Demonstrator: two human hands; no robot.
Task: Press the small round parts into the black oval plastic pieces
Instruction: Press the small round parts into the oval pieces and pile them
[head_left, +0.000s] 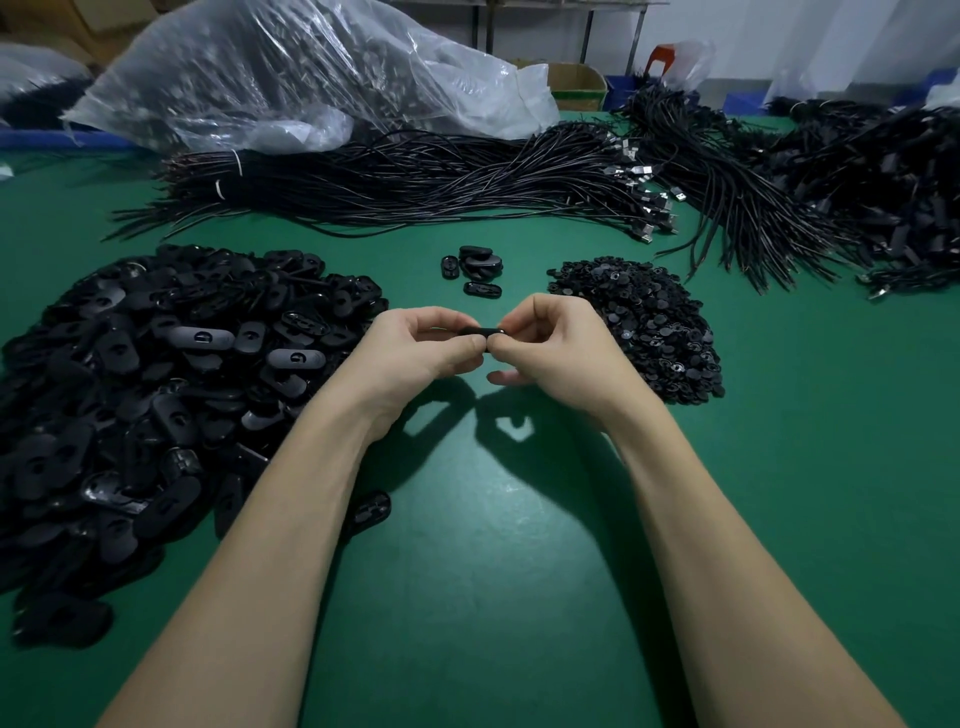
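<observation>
One black oval piece (480, 332) is held edge-on above the green table (467, 545), between both hands. My left hand (415, 345) pinches its left end and my right hand (550, 345) pinches its right end, fingers curled over it. Whether a small round part sits in it is hidden by my fingers. A big heap of black oval pieces (156, 395) lies to the left. A smaller heap of small round parts (649, 322) lies to the right, just behind my right hand. Several oval pieces (474, 269) lie apart at the centre back.
Bundles of black cables (415, 182) stretch across the back of the table, with more cables (831, 171) at the back right. A clear plastic bag (291, 73) lies behind them. One stray oval piece (371, 512) sits beside my left forearm.
</observation>
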